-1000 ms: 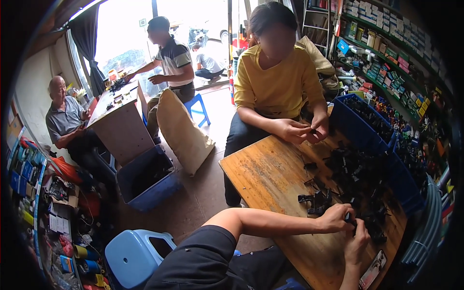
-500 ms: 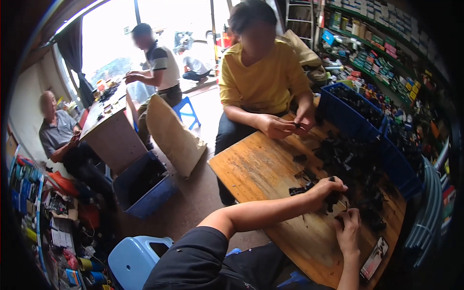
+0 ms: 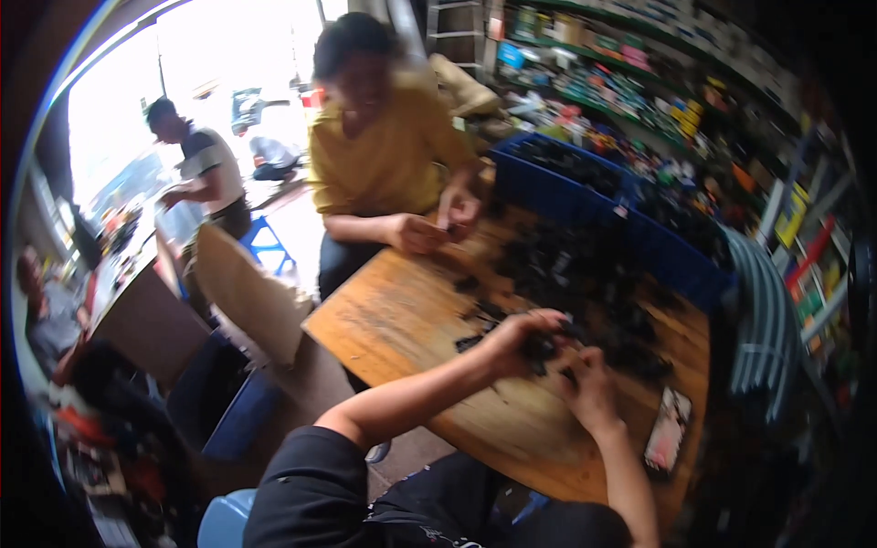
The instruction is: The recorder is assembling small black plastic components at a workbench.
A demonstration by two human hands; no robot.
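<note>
Over the wooden table (image 3: 375, 306), my left hand (image 3: 513, 345) is closed around a small black plastic part (image 3: 541, 349), its exact kind blurred. My right hand (image 3: 592, 391) is close beside it, fingers bent together at the part's near side. Whatever is between those fingertips is too small and smeared to make out. Just beyond both hands spreads a heap of similar black parts (image 3: 571, 265), a few of them lying loose near my left wrist.
A phone (image 3: 670, 429) lies right of my right forearm. Blue bins (image 3: 671, 251) of black parts line the far right side, with coiled grey tubing (image 3: 766, 320) beside them. Across the table a person in yellow (image 3: 388, 146) handles a small piece. A blue stool (image 3: 227, 519) stands lower left.
The whole view has swung to the right, so everything sits further left. My hands have drawn closer together at the black part, the right fingers now almost against it.
</note>
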